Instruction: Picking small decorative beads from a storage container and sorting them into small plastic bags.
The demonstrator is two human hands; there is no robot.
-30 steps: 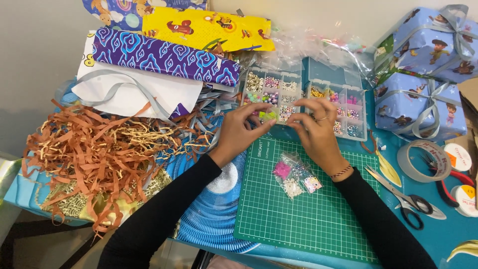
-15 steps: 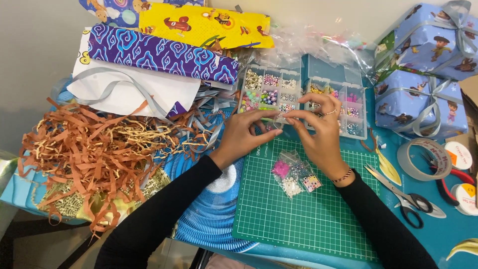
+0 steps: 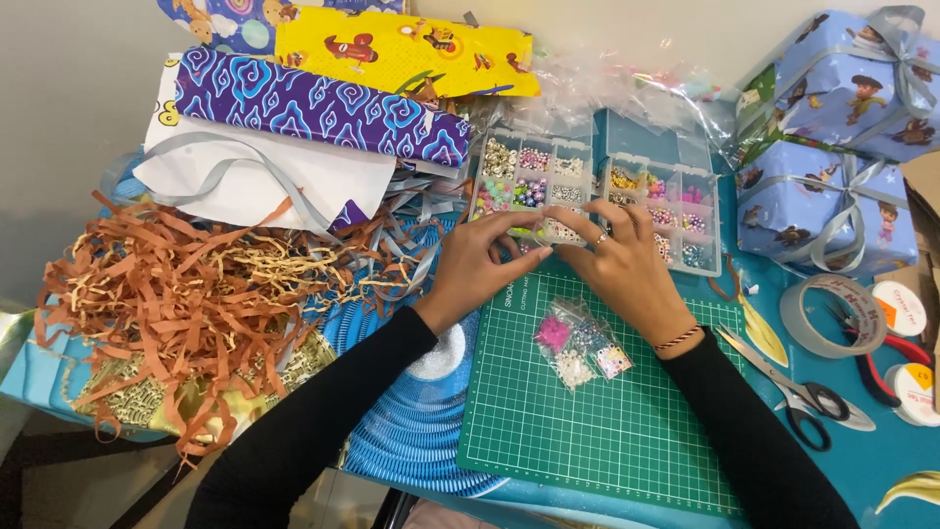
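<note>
My left hand (image 3: 477, 269) and my right hand (image 3: 627, 269) meet at the front edge of a clear bead organiser box (image 3: 519, 167). Between their fingertips they pinch a small clear packet of white beads (image 3: 558, 231). A second bead box (image 3: 676, 211) with coloured beads stands just to the right, partly behind my right hand. Below my hands lies a green cutting mat (image 3: 607, 431), and on it rest several small clear bead packets (image 3: 583, 350), pink and white. Both arms wear black sleeves, and a thin bracelet circles my right wrist.
Brown and gold shredded paper (image 3: 196, 294) is heaped at the left. Folded wrapping papers (image 3: 313, 108) lie at the back. Two blue wrapped gift boxes (image 3: 832, 211) stand at the right. Scissors (image 3: 798, 394), a tape roll (image 3: 827, 315) and red pliers (image 3: 881, 367) lie right of the mat.
Both hands have moved forward from above the mat to the front edge of the left bead box, still holding the small item between them.
</note>
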